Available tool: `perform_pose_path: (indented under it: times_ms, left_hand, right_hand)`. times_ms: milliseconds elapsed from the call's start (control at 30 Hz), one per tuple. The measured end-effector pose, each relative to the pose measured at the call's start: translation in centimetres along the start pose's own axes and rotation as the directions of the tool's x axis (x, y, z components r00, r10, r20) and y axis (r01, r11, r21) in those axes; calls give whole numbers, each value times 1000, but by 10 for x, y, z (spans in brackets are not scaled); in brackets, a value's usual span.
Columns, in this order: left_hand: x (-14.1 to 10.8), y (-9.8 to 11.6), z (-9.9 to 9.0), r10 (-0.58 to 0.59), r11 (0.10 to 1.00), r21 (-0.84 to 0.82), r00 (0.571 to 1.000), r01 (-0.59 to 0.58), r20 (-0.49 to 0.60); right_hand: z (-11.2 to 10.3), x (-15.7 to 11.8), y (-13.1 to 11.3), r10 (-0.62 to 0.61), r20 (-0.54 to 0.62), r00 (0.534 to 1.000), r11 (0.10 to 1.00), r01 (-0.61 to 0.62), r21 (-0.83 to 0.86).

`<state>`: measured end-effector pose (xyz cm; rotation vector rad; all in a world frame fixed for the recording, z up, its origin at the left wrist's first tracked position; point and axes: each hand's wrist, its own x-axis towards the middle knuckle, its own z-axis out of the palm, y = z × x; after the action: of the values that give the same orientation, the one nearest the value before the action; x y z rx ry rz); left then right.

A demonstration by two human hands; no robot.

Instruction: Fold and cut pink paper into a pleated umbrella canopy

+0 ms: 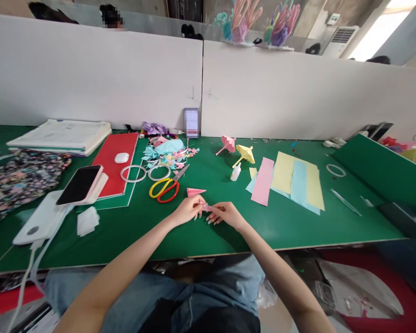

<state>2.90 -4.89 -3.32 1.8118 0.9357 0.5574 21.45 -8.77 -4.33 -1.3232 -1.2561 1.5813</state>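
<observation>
The pink strip [206, 208] is held in the air between both hands, above the desk [125, 236], near the middle of its front edge. The left hand [190, 208] has its grip pinched on one end, thumb against fingers; the right hand [227, 215] grasps the other end in the same way.

Just beyond the left hand lies a folded pink cone [195, 191], its tip toward the desk's right edge. To its left, the scissors [167, 188] rest with parted blades angled toward the back edge, and two white rings [133, 173] lie behind them. Further back is a heap of paper scraps [169, 150].

Beyond the right hand, the white bottle [235, 172] stands just in front of the yellow umbrella [245, 154], with the pink umbrella [228, 143] nearer the back edge. Toward the right edge lie the pink sheet [262, 181] and overlapping yellow and blue sheets [283, 173]. At the back edge, a phone [192, 123] leans upright near the panel seam. Toward the front left corner, another phone [80, 184] lies tilted.
</observation>
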Motion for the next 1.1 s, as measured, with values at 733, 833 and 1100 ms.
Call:
perform_pose_path:
  times_ms: [733,833,1100]
  left_hand:
    - [22,6,-44,222,868,488,950,-91,-218]
    - [24,-10,-51,242,799,586,964,-134,-110]
    - [24,-44,-32,209,627,758,976,-180,59]
  right_hand:
    - [-50,5,-15,99,-7,995,964,-98,-246]
    - [-55,11,-21,176,23,984,929,-158,-335]
    - [-69,22,-35,293,-73,953,687,-262,-678]
